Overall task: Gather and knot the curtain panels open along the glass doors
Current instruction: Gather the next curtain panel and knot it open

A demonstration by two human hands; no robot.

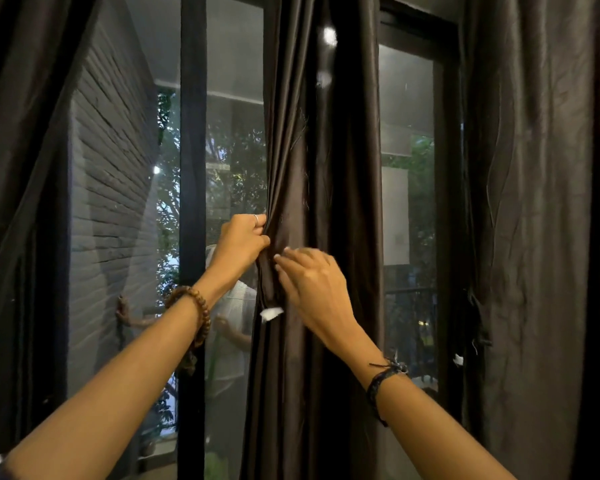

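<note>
Curtain panel (323, 209) hangs bunched at the centre of the glass doors (232, 133), before the dark frame. Your left hand (241, 242) grips its left edge, fingers curled round the folds; your right hand (309, 278) lies against the cloth just beside, fingers loosely bent.

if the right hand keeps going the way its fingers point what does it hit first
Most likely the gathered edge of the middle curtain panel, just below the left hand; the right hand already looks at the fabric, though motion blur hides contact.
</note>
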